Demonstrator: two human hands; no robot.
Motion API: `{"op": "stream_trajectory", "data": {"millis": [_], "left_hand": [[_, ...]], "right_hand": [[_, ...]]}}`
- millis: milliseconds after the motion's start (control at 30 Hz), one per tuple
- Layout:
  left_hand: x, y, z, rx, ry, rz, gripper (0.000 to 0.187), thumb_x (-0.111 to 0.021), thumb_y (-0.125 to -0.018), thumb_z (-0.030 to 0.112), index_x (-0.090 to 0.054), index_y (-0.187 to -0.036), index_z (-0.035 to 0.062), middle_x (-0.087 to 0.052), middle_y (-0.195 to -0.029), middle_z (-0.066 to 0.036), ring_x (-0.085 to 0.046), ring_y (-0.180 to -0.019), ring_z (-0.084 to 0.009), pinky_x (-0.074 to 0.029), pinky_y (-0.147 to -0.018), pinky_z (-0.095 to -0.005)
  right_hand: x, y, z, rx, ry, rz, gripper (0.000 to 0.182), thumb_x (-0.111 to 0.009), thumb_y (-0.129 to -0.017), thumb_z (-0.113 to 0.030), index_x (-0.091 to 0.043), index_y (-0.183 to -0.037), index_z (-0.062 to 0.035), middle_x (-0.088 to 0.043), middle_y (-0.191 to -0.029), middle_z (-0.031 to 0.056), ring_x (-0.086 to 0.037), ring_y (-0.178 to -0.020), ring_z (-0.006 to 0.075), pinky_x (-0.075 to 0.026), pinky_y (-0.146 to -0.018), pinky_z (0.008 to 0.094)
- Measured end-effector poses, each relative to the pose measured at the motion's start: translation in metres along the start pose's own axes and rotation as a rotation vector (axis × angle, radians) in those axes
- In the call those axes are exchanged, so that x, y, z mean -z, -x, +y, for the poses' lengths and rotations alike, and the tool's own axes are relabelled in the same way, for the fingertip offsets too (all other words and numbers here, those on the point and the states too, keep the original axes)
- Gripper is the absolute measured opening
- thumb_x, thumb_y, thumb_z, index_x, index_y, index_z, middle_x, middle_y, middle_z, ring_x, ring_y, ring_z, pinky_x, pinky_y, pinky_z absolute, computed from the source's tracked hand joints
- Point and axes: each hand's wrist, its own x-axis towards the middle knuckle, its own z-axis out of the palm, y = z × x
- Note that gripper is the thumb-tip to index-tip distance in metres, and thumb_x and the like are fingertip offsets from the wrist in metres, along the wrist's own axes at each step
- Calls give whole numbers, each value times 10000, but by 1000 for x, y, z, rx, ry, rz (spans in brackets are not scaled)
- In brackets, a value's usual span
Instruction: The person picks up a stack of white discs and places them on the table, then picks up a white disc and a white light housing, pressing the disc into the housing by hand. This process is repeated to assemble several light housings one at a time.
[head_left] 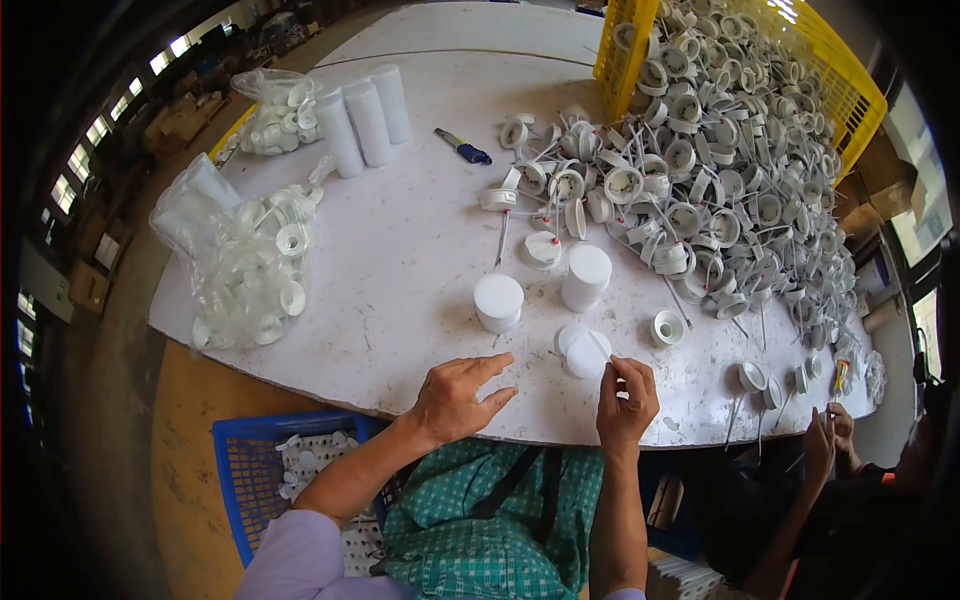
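Note:
My left hand (462, 400) is over the table's front edge, thumb and fingers apart, holding nothing. The fingers of my right hand (627, 400) are pinched round one end of a thin white strip (598, 345). Under the strip lie overlapping white discs (585, 355). Beyond my hands two short white cylinders, a left one (498, 302) and a right one (586, 277), stand upright. A round white cap with a red tip (541, 250) lies behind them. To the right is a white ring-shaped part (667, 328).
A large heap of white caps with wires (690, 170) spills from a yellow crate (625, 60). Bags of white parts (245, 260), tall white cylinders (367, 122) and a blue-handled tool (463, 146) lie left. A blue basket (235, 480) stands below. A co-worker's hands (830, 440) are at right.

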Motion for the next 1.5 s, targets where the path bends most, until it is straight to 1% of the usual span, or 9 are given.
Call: {"op": "stream_trajectory", "data": {"millis": [133, 267, 333, 367, 433, 700, 867, 1067, 1500], "left_hand": [[-1, 1, 1, -5, 54, -9, 410, -788, -686, 87, -641, -1060, 8, -688, -932, -156, -690, -801, -252, -565, -679, -312], [-3, 2, 3, 27, 71, -33, 381, -775, -722, 100, -638, -1066, 7, -694, -941, -144, -692, -809, -232, -562, -664, -291], [-9, 0, 11, 374, 420, -121, 326, -731, -807, 157, -631, -1062, -19, -698, -929, -128, -689, -810, -203, -553, -631, -275], [-15, -2, 16, 379, 420, -118, 326, -731, -807, 157, -631, -1062, -19, -698, -929, -128, -689, -810, -203, -553, -631, -275], [-26, -7, 25, 648, 846, -226, 303, -674, -874, 221, -632, -1023, -39, -694, -865, -99, -667, -746, -143, -523, -555, -240], [-26, -17, 28, 725, 945, -396, 262, -625, -909, 220, -636, -983, -32, -658, -769, -47, -576, -596, -61, -461, -457, -190], [-20, -17, 27, 703, 987, -512, 260, -514, -952, 173, -614, -1007, -60, -673, -854, -92, -680, -726, -138, -511, -498, -210], [-16, -17, 23, 733, 1191, -640, 276, -461, -968, 109, -554, -1137, -88, -650, -1011, -117, -677, -846, -170, -540, -566, -204], [-14, -14, 23, 832, 1020, -461, 234, -623, -895, 132, -649, -889, -100, -673, -765, -129, -691, -677, -176, -476, -395, -189]], "right_hand": [[-2, 1, 6, 353, 224, -20, 279, -715, -695, 69, -695, -928, -83, -634, -866, 69, -619, -656, 176, -504, -499, 252], [1, 4, 7, 429, 188, 12, 272, -735, -654, 66, -705, -887, -71, -628, -851, 56, -613, -638, 180, -502, -511, 256], [5, 5, -6, 470, 169, 9, 256, -736, -652, 66, -704, -871, -63, -625, -850, 59, -618, -647, 184, -507, -514, 258], [6, 6, -14, 508, 147, 7, 240, -738, -650, 65, -703, -855, -55, -621, -849, 63, -623, -657, 188, -511, -517, 260], [7, 11, -31, 539, 89, -23, 235, -736, -646, 68, -703, -846, -50, -619, -849, 67, -627, -664, 191, -516, -523, 264], [12, 31, -37, 585, 18, -105, 218, -739, -630, 76, -683, -805, -42, -605, -855, 66, -638, -675, 200, -522, -549, 268], [11, 37, -30, 558, -9, -109, 216, -732, -641, 80, -682, -813, -41, -610, -854, 74, -637, -663, 205, -524, -551, 269], [13, 40, -25, 520, -6, -112, 240, -727, -651, 76, -684, -848, -54, -617, -861, 76, -637, -686, 212, -525, -550, 267], [15, 42, -24, 510, 33, -106, 256, -732, -670, 55, -669, -885, -69, -643, -912, 101, -641, -684, 215, -522, -540, 268]]}}
